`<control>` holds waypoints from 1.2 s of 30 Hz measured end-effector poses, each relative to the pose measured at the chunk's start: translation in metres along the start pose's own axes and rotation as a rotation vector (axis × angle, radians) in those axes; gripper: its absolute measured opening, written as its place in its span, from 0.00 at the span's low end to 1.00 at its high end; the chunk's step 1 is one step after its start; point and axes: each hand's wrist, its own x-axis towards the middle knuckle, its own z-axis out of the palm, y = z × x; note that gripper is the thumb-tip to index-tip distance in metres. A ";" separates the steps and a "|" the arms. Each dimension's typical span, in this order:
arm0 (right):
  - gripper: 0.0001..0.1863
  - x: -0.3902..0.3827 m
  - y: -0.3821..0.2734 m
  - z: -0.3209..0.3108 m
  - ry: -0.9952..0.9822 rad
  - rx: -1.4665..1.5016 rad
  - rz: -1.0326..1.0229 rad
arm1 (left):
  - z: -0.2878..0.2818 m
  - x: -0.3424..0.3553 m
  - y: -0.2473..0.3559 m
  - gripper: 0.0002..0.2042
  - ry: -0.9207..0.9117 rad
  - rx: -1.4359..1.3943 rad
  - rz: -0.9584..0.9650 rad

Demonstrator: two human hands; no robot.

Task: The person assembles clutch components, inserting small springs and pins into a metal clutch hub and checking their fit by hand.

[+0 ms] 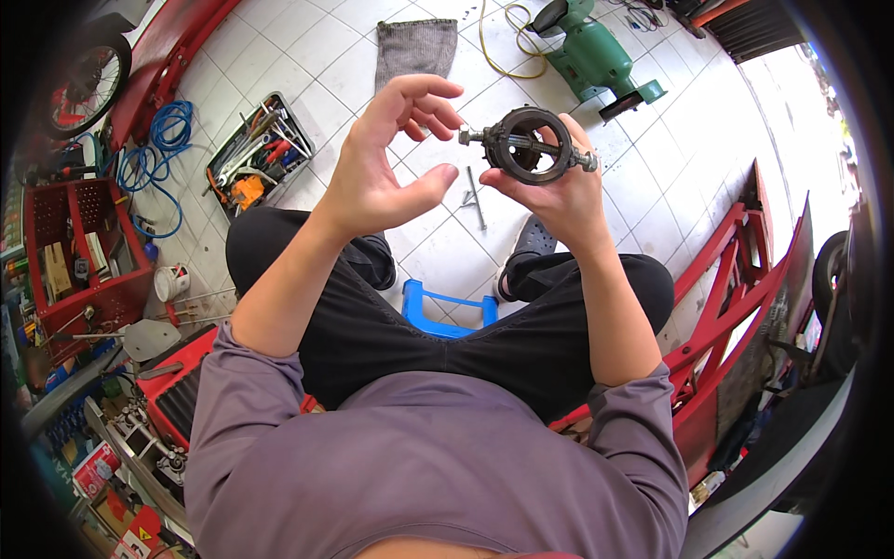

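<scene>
My right hand (pixel 575 203) grips a dark metal ring (pixel 494 154) with a notched outer edge, holding it up above the floor. A long threaded bolt (pixel 528 143) runs across the ring's opening. Its hex head (pixel 465 136) sticks out on the left, and nuts (pixel 587 162) show at its right end by my fingers. Just left of the bolt head, my left hand (pixel 377 168) is open, thumb and fingers apart with nothing between them. Below the hands, a thin metal rod (pixel 477 199) and small metal pieces lie on the tiles.
A tool tray (pixel 296 166) sits at the left beside a blue hose (pixel 172 130). Ahead lie a grey cloth (pixel 415 51) and a green bench grinder (pixel 596 58). A blue stool (pixel 438 328) shows between my legs. Red metal frames (pixel 736 270) flank the right; a red tool cart (pixel 88 252) stands left.
</scene>
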 end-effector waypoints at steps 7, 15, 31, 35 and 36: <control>0.29 -0.001 0.001 0.001 -0.034 -0.107 -0.057 | -0.001 -0.004 -0.008 0.17 -0.072 0.054 -0.039; 0.31 -0.003 0.000 0.003 -0.044 -0.136 -0.059 | 0.001 -0.001 -0.014 0.09 0.066 -0.031 -0.022; 0.23 -0.003 0.003 0.009 -0.105 0.076 0.112 | 0.006 -0.004 -0.023 0.14 0.055 -0.075 -0.098; 0.18 -0.004 0.000 0.011 -0.123 0.279 0.250 | 0.015 -0.004 -0.027 0.25 0.016 -0.120 -0.099; 0.17 -0.004 -0.002 0.012 -0.122 0.321 0.278 | 0.020 -0.006 -0.030 0.26 0.029 -0.132 -0.094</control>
